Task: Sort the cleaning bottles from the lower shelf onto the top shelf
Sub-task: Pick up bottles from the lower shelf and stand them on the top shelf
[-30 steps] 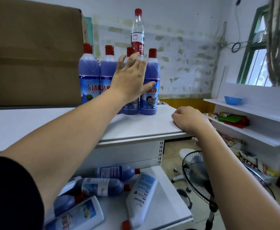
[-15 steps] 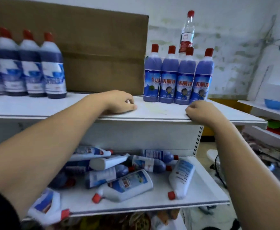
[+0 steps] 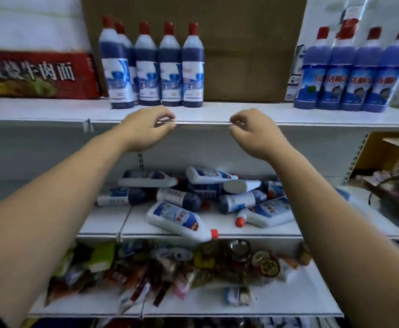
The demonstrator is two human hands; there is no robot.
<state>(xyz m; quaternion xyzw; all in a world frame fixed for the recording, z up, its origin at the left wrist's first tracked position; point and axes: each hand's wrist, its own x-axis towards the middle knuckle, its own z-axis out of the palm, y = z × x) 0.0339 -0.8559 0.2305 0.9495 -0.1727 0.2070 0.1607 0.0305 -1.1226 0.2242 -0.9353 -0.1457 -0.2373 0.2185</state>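
Observation:
Several cleaning bottles [image 3: 241, 200], white and dark blue with red caps, lie piled on the lower shelf [image 3: 103, 221]. One white bottle [image 3: 177, 220] lies at its front edge. On the top shelf [image 3: 217, 112] stand a row of dark blue bottles [image 3: 170, 67] at the left and a row of lighter blue bottles [image 3: 349, 72] at the right. My left hand [image 3: 144, 131] and right hand [image 3: 255, 133] hover at the top shelf's front edge, fingers loosely curled, holding nothing.
A red printed carton [image 3: 37, 74] stands at the left of the top shelf, and a brown cardboard box [image 3: 241, 43] behind the bottles. The bottom shelf [image 3: 288, 301] holds a heap of small snack packets [image 3: 170, 268]. More clutter lies at the right.
My view swung left and down along the shelves. My left hand came off the light blue bottles and both hands lifted from the top shelf surface to its front edge.

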